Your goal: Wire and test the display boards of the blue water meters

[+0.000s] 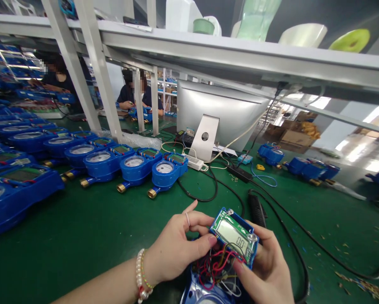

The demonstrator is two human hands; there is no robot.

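Between my hands is a water meter's display module (pixel 232 236), a green circuit board with a lit LCD in a blue frame, tilted toward me. My left hand (pixel 179 242) pinches its left edge with thumb and fingers. Around the right side and lower corner, my right hand (pixel 268 261) is closed on the same module. Red, black and yellow wires (pixel 216 264) bunch up below the board. Under them shows part of a blue water meter body (pixel 198 291), cut off by the bottom of the view.
Rows of blue water meters (pixel 102 162) with brass fittings fill the left of the green table (pixel 122 236). A monitor (pixel 221 107) stands behind, near a power strip (pixel 194 162). Black cables (pixel 281 230) and a black-handled tool (pixel 257 209) lie rightward. A shelf (pixel 240 52) crosses overhead; two people sit beyond.
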